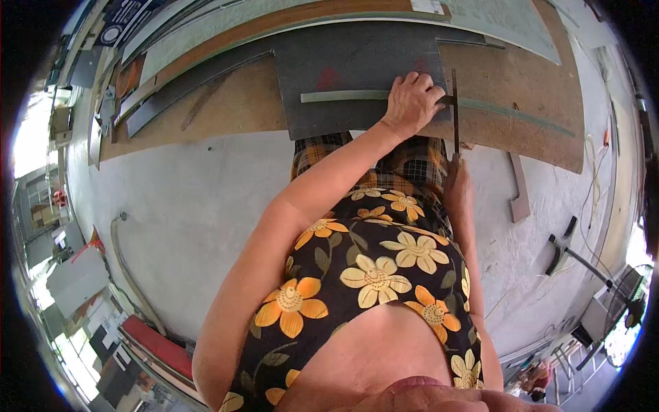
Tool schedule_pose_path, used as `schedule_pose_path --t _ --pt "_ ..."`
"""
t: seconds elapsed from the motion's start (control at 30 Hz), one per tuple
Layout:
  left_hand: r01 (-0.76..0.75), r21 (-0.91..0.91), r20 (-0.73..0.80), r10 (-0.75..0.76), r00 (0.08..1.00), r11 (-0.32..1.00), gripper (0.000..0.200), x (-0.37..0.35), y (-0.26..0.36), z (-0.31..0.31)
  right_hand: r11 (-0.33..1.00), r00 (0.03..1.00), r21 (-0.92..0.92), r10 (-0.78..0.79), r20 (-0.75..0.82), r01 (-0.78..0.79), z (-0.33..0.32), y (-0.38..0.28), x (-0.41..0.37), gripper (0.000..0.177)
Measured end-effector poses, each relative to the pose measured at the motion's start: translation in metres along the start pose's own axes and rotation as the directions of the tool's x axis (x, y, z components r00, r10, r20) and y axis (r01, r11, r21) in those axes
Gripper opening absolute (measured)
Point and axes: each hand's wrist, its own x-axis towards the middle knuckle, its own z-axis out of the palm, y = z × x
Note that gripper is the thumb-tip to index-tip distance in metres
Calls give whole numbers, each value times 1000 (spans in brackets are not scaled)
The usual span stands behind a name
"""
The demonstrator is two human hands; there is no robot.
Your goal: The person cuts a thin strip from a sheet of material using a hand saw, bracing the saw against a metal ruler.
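Observation:
My left hand (412,104) is closed, fingers curled over a narrow strip (343,96) that lies across a dark grey sheet (357,60). A dark end of the strip sticks out on the right of my fingers, up against a saw's thin blade (454,113). The blade, seen nearly edge-on, points away from me just beyond the sheet's right edge. Low beside my right thigh, my right hand (459,182) is wrapped around the saw's near end, its grip mostly covered. Another greenish strip (515,117) lies to the right of the blade.
A brown board (240,106) forms the work surface, with long panels (329,34) stacked along its far side. On the pale floor (192,206) to the right are a brown offcut (519,192) and a fan's black stand (580,257). More sheets (79,278) lean at left.

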Motion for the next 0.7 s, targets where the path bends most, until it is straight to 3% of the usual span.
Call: schedule_pose_path --t 0.17,0.27,0.33,0.47,0.63,0.7 --pt "-20 30 22 20 1000 999 32 -11 -13 -13 1000 1000 -4 -16 -16 16 -3 1 -10 28" --pt "-40 75 79 34 996 996 37 -31 -31 -56 997 998 -69 -31 -56 27 -1 12 -8 26" --pt "12 129 103 -26 994 992 36 -50 -52 -79 1000 1000 -20 21 -23 -22 -7 4 -10 25" --pt "68 147 43 -75 996 987 27 -84 -93 -117 997 998 49 61 30 -62 -8 0 -9 24" --pt "100 133 23 -104 994 986 25 -90 -88 -123 986 998 158 51 38 -56 -8 7 -3 22" --pt "93 115 -6 -93 996 989 25 -83 -85 -112 991 998 129 50 -25 -46 -13 1 4 21"
